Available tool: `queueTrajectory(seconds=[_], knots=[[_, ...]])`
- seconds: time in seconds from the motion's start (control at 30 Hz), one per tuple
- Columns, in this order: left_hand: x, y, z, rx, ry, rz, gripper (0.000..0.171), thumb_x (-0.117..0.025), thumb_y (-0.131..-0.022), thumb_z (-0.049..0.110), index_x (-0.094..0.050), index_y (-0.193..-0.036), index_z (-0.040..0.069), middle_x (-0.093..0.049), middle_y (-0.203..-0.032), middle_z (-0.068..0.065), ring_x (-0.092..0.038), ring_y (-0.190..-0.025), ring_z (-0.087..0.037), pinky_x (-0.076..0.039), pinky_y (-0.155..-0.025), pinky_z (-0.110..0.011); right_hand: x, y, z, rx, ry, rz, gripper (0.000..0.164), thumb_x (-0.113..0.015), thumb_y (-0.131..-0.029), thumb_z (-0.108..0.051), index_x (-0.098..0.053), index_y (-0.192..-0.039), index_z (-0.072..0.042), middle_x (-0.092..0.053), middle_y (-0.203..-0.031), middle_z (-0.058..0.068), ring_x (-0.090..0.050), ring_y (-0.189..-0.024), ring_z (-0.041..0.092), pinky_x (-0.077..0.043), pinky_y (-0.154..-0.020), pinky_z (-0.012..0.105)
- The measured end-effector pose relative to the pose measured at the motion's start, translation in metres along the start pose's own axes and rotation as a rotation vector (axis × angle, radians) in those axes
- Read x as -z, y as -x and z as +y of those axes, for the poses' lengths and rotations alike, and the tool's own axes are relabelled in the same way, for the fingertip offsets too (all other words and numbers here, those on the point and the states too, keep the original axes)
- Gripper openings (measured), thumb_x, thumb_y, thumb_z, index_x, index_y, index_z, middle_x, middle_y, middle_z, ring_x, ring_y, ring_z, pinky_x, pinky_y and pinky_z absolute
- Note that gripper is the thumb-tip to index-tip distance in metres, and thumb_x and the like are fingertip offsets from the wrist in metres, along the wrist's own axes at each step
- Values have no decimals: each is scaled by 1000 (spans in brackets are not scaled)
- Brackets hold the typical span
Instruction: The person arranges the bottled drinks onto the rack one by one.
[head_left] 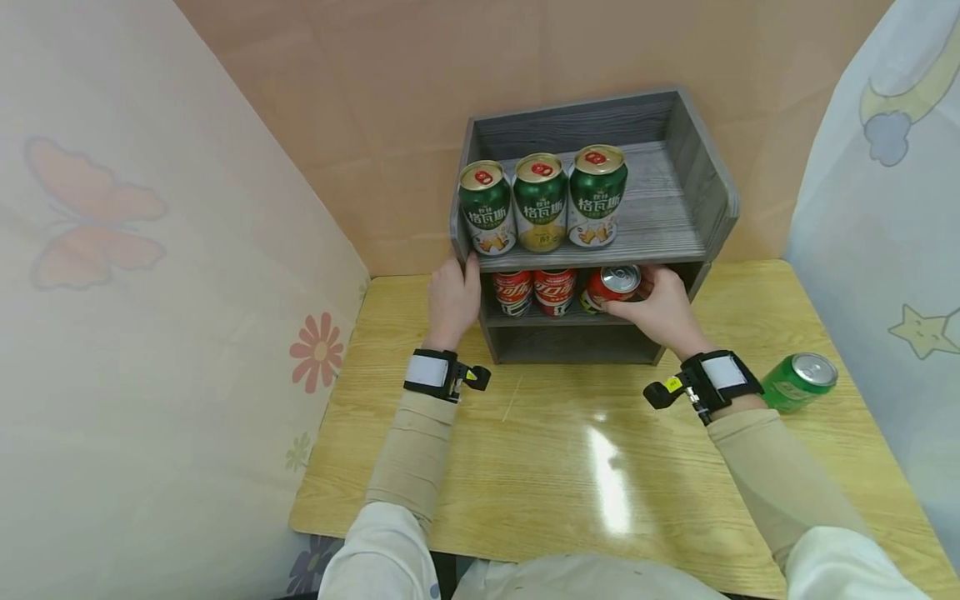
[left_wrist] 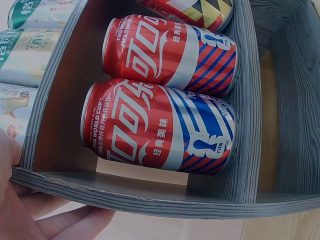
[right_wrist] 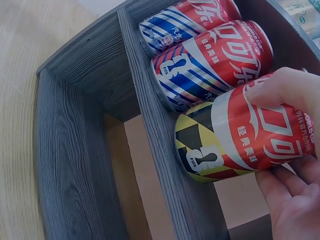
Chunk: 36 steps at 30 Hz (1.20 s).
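My right hand [head_left: 663, 308] grips a red cola can [head_left: 613, 283] on the middle level of a grey wooden shelf [head_left: 678, 200]. In the right wrist view, the thumb and fingers are on opposite sides of this can [right_wrist: 240, 132], whose lower end has a yellow and black pattern. Beside it stand two red cola cans [left_wrist: 155, 127] with blue-striped lower ends. My left hand [head_left: 453, 302] holds the shelf's left side panel, thumb at the front edge and fingers on the outer side in the left wrist view.
Three green and white cans [head_left: 540, 200] stand in a row on the shelf's top level, towards the left. The bottom level [head_left: 577, 343] lies below the cola cans. A green can [head_left: 787, 385] is on the wooden table [head_left: 525, 467], near my right wrist. Patterned panels flank both sides.
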<state>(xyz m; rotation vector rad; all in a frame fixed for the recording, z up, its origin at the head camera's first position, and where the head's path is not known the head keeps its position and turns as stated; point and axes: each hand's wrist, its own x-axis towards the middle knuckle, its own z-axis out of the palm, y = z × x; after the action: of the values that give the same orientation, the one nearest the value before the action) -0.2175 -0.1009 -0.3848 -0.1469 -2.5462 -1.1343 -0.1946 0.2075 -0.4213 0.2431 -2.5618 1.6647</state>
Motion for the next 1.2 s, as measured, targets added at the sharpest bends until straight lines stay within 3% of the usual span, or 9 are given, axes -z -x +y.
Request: queueTrajectory(seconds=[0.37,0.63,0.83,1.2], knots=[[-1,0,0,-12,2,5,30,-44,-109,28,-55,-94,4,-45,-71,-7,-49,-61,-25,-34,-52,-37,0,-14,-1,8,-13,-53,67,-79,-84,1,-46,-143,5,-50,-140,21,-50,-131,38,-43,-105,49],[-1,0,0,-8,-11,16,35,-44,-109,27,-48,-81,8,-40,-65,-5,-44,-55,-24,-32,-50,-37,0,-23,-5,5,-8,-105,70,-79,-88,-7,-41,-146,1,-48,-143,19,-48,-132,38,-41,-106,50],[-2,0,0,-14,-5,16,32,-43,-109,28,-50,-87,6,-42,-66,-6,-45,-56,-24,-33,-50,-37,0,-26,-4,-26,21,-111,71,-77,-91,-11,-38,-148,2,-45,-146,20,-45,-135,39,-40,-106,51],[-2,1,-1,-24,19,18,28,-45,-109,26,-51,-91,5,-41,-67,-6,-45,-57,-25,-32,-51,-37,2,-29,-2,2,73,-125,72,-80,-91,-20,-41,-149,-1,-45,-147,19,-45,-135,38,-40,-105,53]])
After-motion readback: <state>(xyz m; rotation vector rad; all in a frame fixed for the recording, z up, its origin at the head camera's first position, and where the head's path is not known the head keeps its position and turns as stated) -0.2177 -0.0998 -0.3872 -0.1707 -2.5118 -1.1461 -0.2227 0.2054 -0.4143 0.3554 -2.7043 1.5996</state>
